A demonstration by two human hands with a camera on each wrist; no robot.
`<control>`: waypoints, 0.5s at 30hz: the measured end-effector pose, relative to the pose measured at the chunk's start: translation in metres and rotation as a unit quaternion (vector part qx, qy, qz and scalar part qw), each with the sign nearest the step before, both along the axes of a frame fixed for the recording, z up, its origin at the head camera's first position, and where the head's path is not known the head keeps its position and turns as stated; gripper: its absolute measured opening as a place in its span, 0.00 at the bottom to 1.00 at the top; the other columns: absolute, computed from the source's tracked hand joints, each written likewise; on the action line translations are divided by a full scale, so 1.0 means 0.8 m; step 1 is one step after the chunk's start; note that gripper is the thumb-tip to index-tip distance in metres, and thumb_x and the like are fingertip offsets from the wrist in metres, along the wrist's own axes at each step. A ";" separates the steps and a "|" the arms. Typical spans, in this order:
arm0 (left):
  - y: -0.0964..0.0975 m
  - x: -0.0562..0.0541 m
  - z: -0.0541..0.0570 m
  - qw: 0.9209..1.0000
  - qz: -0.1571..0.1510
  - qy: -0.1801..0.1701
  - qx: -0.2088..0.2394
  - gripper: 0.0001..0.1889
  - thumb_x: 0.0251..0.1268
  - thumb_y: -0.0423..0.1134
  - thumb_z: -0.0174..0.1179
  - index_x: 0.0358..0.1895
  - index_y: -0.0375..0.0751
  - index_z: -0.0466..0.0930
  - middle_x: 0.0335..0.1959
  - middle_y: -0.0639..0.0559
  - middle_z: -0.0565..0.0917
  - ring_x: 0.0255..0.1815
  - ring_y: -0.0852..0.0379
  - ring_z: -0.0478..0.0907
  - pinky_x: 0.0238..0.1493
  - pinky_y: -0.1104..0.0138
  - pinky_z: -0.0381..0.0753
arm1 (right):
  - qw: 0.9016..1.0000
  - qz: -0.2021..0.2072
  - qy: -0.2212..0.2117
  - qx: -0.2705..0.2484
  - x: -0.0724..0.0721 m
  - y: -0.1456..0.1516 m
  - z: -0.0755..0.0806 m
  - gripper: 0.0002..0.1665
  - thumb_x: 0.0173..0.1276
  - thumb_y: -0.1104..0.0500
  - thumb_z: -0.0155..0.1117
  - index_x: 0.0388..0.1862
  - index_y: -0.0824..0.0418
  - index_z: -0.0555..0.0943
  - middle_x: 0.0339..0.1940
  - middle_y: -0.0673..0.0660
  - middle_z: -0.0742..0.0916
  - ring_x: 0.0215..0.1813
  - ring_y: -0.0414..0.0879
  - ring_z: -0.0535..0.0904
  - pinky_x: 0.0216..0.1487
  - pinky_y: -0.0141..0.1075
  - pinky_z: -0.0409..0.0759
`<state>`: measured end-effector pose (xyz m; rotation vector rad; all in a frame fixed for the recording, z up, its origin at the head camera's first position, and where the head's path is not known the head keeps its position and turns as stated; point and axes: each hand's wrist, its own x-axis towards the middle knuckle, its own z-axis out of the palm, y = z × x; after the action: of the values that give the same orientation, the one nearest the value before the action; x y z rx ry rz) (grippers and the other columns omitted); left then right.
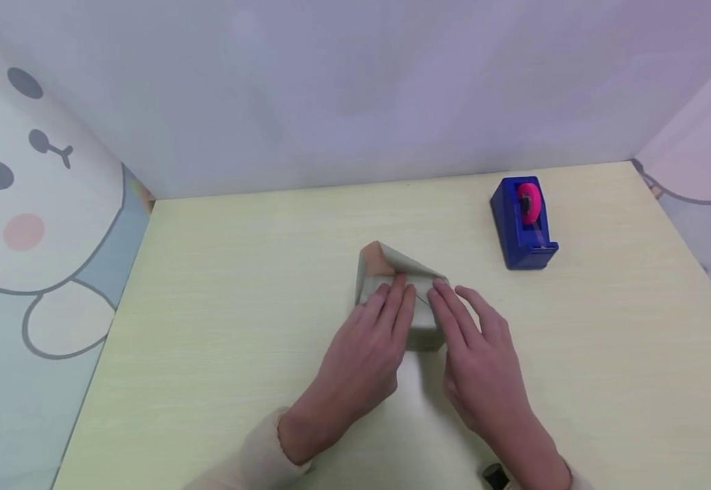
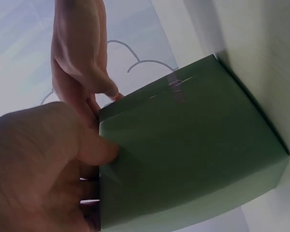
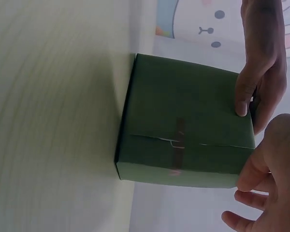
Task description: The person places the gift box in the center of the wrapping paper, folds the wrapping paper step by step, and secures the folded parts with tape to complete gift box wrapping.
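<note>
A box (image 1: pixel 425 339) wrapped in green paper stands on the table in front of me. Its upper end has folded paper flaps (image 1: pixel 406 260), with a brownish patch (image 1: pixel 376 260) showing at the far left corner. My left hand (image 1: pixel 364 350) presses straight fingers on the top, and its thumb (image 2: pixel 104 151) rests against the near side. On the right part of the top lie the straight fingers of my right hand (image 1: pixel 484 364), its thumb near the box's corner. Down the near side, a strip of clear tape (image 3: pixel 178 150) crosses the paper seam.
A blue tape dispenser (image 1: pixel 524 228) with a pink core stands at the back right of the pale wooden table (image 1: pixel 227 272). Close to my right wrist, a small dark-ended object (image 1: pixel 495 476) is cut off by the lower frame edge. Printed curtains (image 1: pixel 331 102) enclose the table's back and sides.
</note>
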<state>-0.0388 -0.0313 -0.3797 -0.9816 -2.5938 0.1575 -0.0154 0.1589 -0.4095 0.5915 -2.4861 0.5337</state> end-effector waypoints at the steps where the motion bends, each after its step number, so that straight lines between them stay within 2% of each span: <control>1: 0.000 0.000 0.000 1.000 -0.001 0.003 0.002 0.38 0.58 0.40 0.64 0.74 0.34 0.70 0.74 0.42 0.77 0.68 0.49 0.78 0.52 0.67 0.80 | 1.000 0.001 0.001 -0.001 0.000 -0.001 -0.001 0.40 0.59 0.73 0.45 0.74 0.69 0.72 0.74 0.64 0.79 0.72 0.66 0.70 0.61 0.62 0.74; 7: -0.001 -0.002 -0.002 1.000 -0.011 0.020 0.021 0.36 0.55 0.38 0.63 0.73 0.36 0.73 0.71 0.42 0.79 0.64 0.49 0.79 0.47 0.68 0.79 | 1.000 0.000 -0.007 -0.008 0.000 -0.001 0.001 0.42 0.58 0.74 0.42 0.75 0.69 0.71 0.75 0.64 0.78 0.73 0.65 0.70 0.65 0.60 0.71; 9: 0.000 -0.002 -0.003 0.999 -0.013 0.020 0.024 0.36 0.55 0.37 0.63 0.72 0.36 0.74 0.71 0.42 0.79 0.64 0.49 0.79 0.46 0.68 0.79 | 1.000 0.000 -0.013 0.005 0.001 0.000 0.002 0.43 0.57 0.74 0.43 0.77 0.68 0.70 0.77 0.63 0.76 0.74 0.64 0.70 0.67 0.59 0.70; 13: 0.000 -0.001 -0.002 1.000 -0.016 0.012 0.020 0.39 0.57 0.37 0.63 0.76 0.38 0.69 0.74 0.44 0.76 0.66 0.47 0.80 0.51 0.66 0.82 | 0.998 0.007 -0.032 0.046 0.003 0.005 0.004 0.49 0.52 0.76 0.50 0.80 0.67 0.66 0.81 0.63 0.72 0.78 0.62 0.67 0.71 0.60 0.66; 15: 0.000 -0.001 -0.002 1.000 -0.019 0.010 0.018 0.40 0.57 0.37 0.64 0.77 0.39 0.68 0.76 0.46 0.75 0.66 0.46 0.80 0.53 0.65 0.83 | 0.998 0.014 -0.040 0.049 0.002 0.008 0.006 0.50 0.51 0.77 0.51 0.80 0.67 0.66 0.81 0.63 0.72 0.78 0.62 0.67 0.73 0.60 0.65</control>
<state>-0.0397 -0.0317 -0.3812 -1.0102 -2.5491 0.1087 -0.0137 0.1650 -0.4049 0.6565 -2.5942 0.4553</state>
